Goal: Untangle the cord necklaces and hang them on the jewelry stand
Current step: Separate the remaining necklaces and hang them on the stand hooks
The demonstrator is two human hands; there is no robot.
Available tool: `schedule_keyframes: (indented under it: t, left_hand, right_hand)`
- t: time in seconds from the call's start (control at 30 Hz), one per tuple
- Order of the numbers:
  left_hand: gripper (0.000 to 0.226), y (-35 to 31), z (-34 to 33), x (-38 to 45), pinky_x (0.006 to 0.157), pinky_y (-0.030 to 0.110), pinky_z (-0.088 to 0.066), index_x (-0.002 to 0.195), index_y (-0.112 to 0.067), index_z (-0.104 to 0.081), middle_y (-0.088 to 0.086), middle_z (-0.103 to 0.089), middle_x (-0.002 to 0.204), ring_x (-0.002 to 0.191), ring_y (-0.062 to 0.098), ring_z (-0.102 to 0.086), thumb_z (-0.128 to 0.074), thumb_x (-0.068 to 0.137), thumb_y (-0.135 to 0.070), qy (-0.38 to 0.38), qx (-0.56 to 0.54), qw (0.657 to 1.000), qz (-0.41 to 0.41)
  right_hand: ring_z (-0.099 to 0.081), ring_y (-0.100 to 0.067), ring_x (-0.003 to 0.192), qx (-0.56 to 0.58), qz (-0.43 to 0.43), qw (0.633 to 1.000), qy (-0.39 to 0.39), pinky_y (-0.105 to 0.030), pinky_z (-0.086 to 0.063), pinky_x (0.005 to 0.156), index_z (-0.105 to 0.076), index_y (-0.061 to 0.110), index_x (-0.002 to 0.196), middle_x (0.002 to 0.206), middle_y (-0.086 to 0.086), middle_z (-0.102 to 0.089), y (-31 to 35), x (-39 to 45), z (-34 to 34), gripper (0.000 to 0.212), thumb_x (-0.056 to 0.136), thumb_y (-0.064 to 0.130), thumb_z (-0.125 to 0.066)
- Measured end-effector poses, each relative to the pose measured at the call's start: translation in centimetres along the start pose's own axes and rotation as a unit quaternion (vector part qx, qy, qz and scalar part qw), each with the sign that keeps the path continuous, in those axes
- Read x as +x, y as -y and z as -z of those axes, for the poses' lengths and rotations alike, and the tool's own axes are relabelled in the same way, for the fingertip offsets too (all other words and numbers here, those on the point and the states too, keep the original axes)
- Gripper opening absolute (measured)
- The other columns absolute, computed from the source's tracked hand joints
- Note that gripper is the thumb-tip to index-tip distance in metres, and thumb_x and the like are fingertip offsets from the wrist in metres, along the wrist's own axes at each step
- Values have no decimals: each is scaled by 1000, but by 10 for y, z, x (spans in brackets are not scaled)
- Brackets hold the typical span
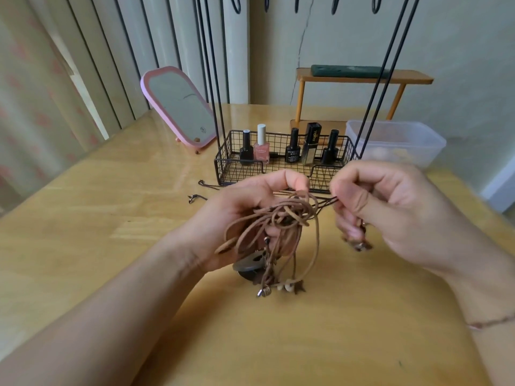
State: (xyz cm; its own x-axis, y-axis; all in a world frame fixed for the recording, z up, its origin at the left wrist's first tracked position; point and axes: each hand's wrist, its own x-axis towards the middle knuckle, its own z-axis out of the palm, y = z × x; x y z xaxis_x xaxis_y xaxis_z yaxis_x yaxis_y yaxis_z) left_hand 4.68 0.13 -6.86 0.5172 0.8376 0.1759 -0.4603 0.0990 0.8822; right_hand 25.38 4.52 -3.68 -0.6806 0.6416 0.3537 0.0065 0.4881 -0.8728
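Observation:
A tangled bundle of brown cord necklaces (281,221) hangs above the wooden table, with beads and small metal charms (281,288) dangling at its lower end. My left hand (245,218) grips the bundle from the left. My right hand (390,207) pinches a dark cord strand (326,201) pulled out to the right and also holds a small pendant (361,243) under its fingers. The black wire jewelry stand (223,160) rises just behind my hands, its hooks (237,4) at the top edge of the view.
The stand's wire basket holds several nail polish bottles (262,146). A pink mirror (178,107) leans at the back left. A clear plastic box (395,140) and an orange wooden shelf (362,76) stand at the back right. Loose dark chain pieces (200,190) lie on the table (111,207).

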Motion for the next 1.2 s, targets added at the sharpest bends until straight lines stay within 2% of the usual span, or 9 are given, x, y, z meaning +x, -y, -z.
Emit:
schedule_keyframes:
  t: [0.13,0.27,0.37,0.47,0.6,0.77,0.93,1.03,1.2]
  left_hand:
    - [16,1,-1,2,49,26,-26,109,-10,-45,-5,-54,58,47,7,-44,-43,93,-7,-5,-57,998,7]
    - [18,-1,-1,-1,44,23,-23,108,-13,-49,-5,-52,54,42,4,-44,-53,90,-13,-65,3,998,-17]
    - [31,-3,0,-3,45,18,-42,107,-15,-53,1,-61,65,48,9,-57,-73,84,-16,-67,38,996,-45]
    - [45,-7,2,-4,58,25,-56,105,-15,-57,6,-61,76,63,16,-64,-84,70,-6,-54,66,993,-76]
    - [50,-7,0,-5,62,27,-57,103,-16,-55,9,-55,80,68,20,-61,-69,66,15,-48,105,989,-90]
    - [55,-5,-2,-5,63,28,-53,104,-15,-56,12,-49,91,74,23,-54,-58,65,23,-39,112,989,-89]
    - [56,-3,-2,-3,61,29,-52,111,-11,-53,12,-48,97,70,19,-54,-51,66,23,-24,77,994,-74]
    - [54,-2,-1,-2,52,25,-47,112,-12,-56,13,-53,97,63,18,-50,-46,70,20,-64,39,996,-45]
    - [35,-3,1,1,37,15,-36,117,-12,-55,10,-60,106,55,12,-46,-51,87,5,-139,36,989,-44]
  right_hand:
    - [-46,-12,54,35,-4,999,27,-24,-42,53,-67,21,83,59,4,-53,-1,-1,-5,20,87,39,-59]
    - [-41,-15,56,-104,32,994,-7,-19,-35,53,-63,28,99,64,-7,-47,-5,-3,-6,38,78,60,-66]
    - [-40,-16,58,-129,55,989,-37,-22,-33,54,-60,28,101,66,-4,-45,-4,-4,-11,42,71,55,-71]
    - [-43,-18,58,-150,55,987,-21,-26,-34,50,-64,30,91,65,-5,-45,-2,-7,-12,29,72,50,-71]
    - [-38,-12,52,-146,50,988,-23,-15,-32,51,-70,25,84,58,-8,-45,-2,-6,-9,10,79,33,-66]
    - [-41,-5,47,-188,54,979,-50,-7,-30,50,-68,31,80,50,13,-47,-6,-4,-13,10,86,25,-63]
    - [-51,-19,60,-220,52,973,-39,-27,-43,54,-64,30,82,67,0,-58,-9,-2,-17,9,89,26,-59]
    - [-55,-19,63,-198,27,979,-47,-34,-46,57,-65,30,87,71,-4,-62,-10,-2,-19,6,88,30,-59]
    - [-40,-19,54,-75,-23,997,-13,-18,-37,55,-71,29,89,60,-15,-45,-6,-2,-18,13,78,36,-69]
